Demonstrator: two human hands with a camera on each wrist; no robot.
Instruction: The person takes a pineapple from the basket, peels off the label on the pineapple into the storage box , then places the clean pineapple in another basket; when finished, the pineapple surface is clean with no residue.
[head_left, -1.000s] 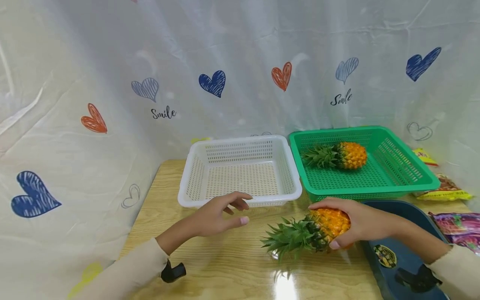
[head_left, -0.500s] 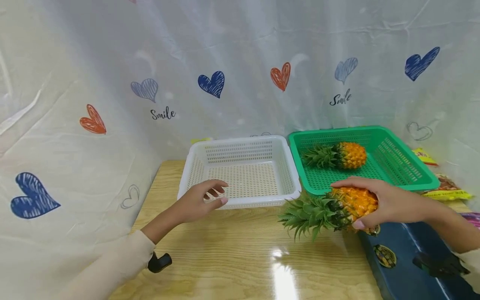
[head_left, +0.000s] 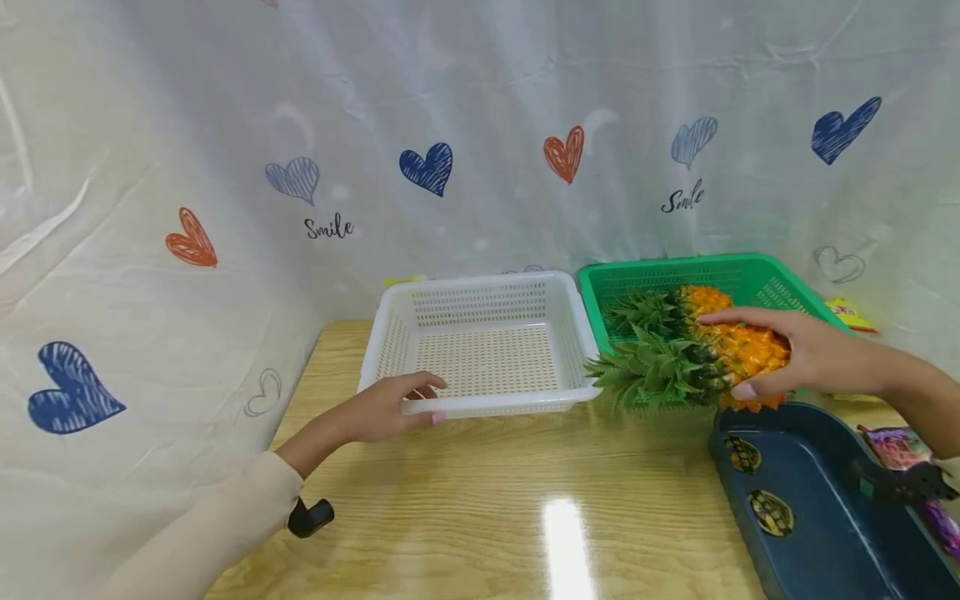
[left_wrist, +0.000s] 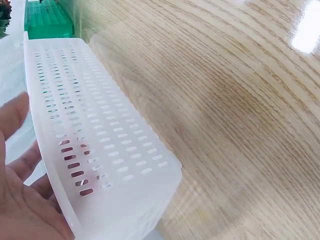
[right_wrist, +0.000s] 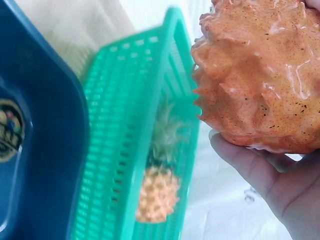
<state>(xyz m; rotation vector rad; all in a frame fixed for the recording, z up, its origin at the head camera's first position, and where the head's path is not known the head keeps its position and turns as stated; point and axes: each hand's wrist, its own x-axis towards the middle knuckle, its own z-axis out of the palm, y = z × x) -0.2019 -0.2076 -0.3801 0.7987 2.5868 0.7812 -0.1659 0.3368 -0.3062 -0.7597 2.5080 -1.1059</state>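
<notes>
My right hand grips a pineapple around its orange body, its leafy crown pointing left, above the front of the green basket. In the right wrist view, this pineapple fills the upper right, with fingers underneath it. A second pineapple lies in the green basket, partly covered by the held one. My left hand is at the front-left rim of the white basket. Its fingers are loosely bent, and some show through the slots of the basket wall in the left wrist view.
A dark blue tray with round stickers stands at the front right. Purple packets lie beyond it, and a yellow packet sits behind the green basket. Everything rests on a wooden table before a heart-printed curtain.
My right hand has lifted the pineapple from beside the blue tray and carried it back and right, over the green basket. My left hand has shifted left along the white basket's front.
</notes>
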